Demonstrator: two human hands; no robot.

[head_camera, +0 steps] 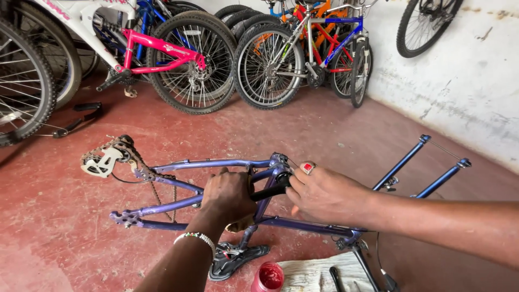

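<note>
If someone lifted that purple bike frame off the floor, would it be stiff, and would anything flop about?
The frame would probably stay rigid, since its tubes look like welded metal. The chain hanging off the rear end would likely swing and sag, being loose links. It may tip easily: it stands upside down on its saddle, with the left hand and right hand on it.

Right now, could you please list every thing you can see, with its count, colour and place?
bicycle frame: one, purple, upside down on the floor, centre
chain: one, rusty, hanging at the frame's rear
fork: one, blue, legs pointing up, right
saddle: one, black, on the floor under the frame
small pot: one, red, bottom edge
cloth: one, white, bottom edge
bicycles: several, pink, white, blue, orange, along the wall
left hand: beaded wristband, gripping a black tool
right hand: red ring, at the same tool
</note>
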